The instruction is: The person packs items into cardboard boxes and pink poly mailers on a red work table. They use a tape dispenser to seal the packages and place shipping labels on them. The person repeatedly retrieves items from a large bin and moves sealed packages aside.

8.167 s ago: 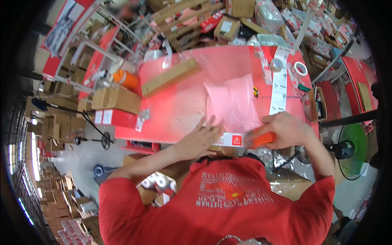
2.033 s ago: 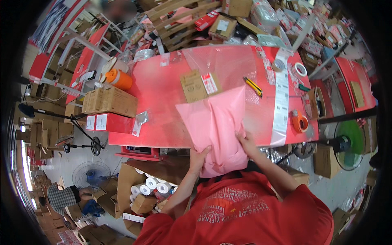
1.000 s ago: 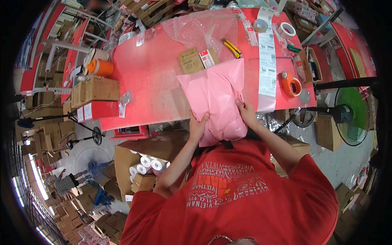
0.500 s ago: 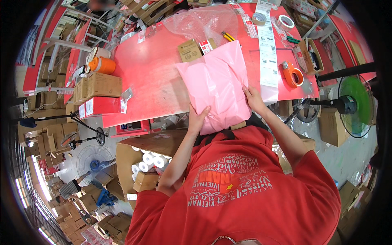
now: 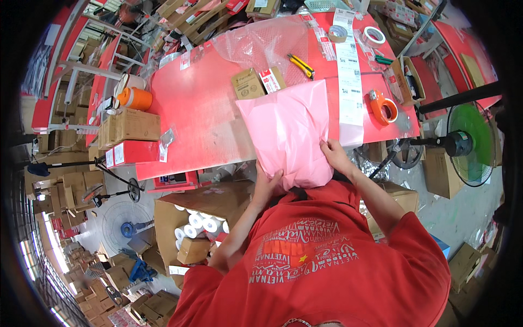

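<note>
I hold a puffy, wrinkled pink poly mailer (image 5: 286,128) at the red table's front edge (image 5: 196,159), against my body. My left hand (image 5: 266,180) grips its lower left, thumb on top, and my right hand (image 5: 335,155) grips its right side. Just beyond the mailer lie two small cardboard boxes (image 5: 247,83), one bearing a red-and-white label, and a yellow utility knife (image 5: 299,64). To the right, an orange tape dispenser (image 5: 381,106) rests beside a long strip of printed labels (image 5: 350,103).
Cardboard boxes (image 5: 128,126) and an orange jug (image 5: 134,97) occupy the table's left. Tape rolls (image 5: 375,37) and bubble wrap (image 5: 250,41) lie farther back. A green fan (image 5: 471,144) stands right. An open carton of white rolls (image 5: 171,218) sits below; another fan (image 5: 122,223) is lower left.
The tape dispenser, in my right hand earlier, now lies on the table. The long cardboard box is gone and smaller ones are there. The held mailer has shifted slightly within the last second.
</note>
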Demonstrator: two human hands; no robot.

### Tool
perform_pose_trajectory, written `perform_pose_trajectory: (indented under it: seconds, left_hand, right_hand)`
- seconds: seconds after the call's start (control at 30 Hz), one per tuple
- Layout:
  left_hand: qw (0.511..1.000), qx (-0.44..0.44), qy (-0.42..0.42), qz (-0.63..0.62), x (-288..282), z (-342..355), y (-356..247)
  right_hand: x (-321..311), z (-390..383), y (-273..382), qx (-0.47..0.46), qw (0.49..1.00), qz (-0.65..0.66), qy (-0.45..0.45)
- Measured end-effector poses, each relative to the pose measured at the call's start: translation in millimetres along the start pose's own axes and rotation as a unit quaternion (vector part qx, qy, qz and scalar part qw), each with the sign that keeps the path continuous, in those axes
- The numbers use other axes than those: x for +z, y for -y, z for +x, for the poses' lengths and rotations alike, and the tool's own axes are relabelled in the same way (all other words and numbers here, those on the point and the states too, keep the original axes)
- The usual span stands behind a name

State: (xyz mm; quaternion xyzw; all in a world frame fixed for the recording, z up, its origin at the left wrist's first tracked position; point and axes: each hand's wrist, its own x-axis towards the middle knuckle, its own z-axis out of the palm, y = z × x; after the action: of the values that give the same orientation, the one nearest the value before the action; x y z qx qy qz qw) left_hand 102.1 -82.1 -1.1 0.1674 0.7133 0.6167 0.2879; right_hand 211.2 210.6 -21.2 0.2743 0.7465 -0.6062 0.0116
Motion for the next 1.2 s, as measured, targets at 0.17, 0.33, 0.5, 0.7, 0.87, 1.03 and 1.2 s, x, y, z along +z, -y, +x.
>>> perform_pose_trajectory:
  seconds: [0.17, 0.33, 0.5, 0.7, 0.87, 1.03, 1.2]
  left_hand:
    - [0.994, -0.046, -0.002, -0.104, 8, -16, 0]
    - [0.994, -0.088, -0.008, -0.066, -4, -28, 6]
    - [0.993, -0.074, -0.091, 0.006, -26, 1, -55]
    - [0.79, 0.224, -0.064, 0.567, -1, 113, -147]
    - [0.831, 0.128, 0.039, 0.541, 14, 156, -151]
    - [0.848, 0.143, 0.031, 0.509, 2, 147, -132]
    - [0.863, 0.125, 0.041, 0.487, 6, 132, -128]
  right_hand:
    - [19, 0, -5, -0.105, 0.985, 0.117, -0.068]
    - [25, -12, -6, -0.061, 0.991, 0.117, -0.02]
    - [-42, 18, 32, -0.001, 1.0, -0.011, -0.018]
    - [-76, 211, 129, -0.302, 0.929, -0.078, -0.199]
    - [-10, 365, 175, -0.427, 0.795, -0.413, 0.123]
    - [7, 452, 179, -0.367, 0.729, -0.523, 0.244]
    - [3, 493, 177, -0.427, 0.629, -0.627, 0.169]
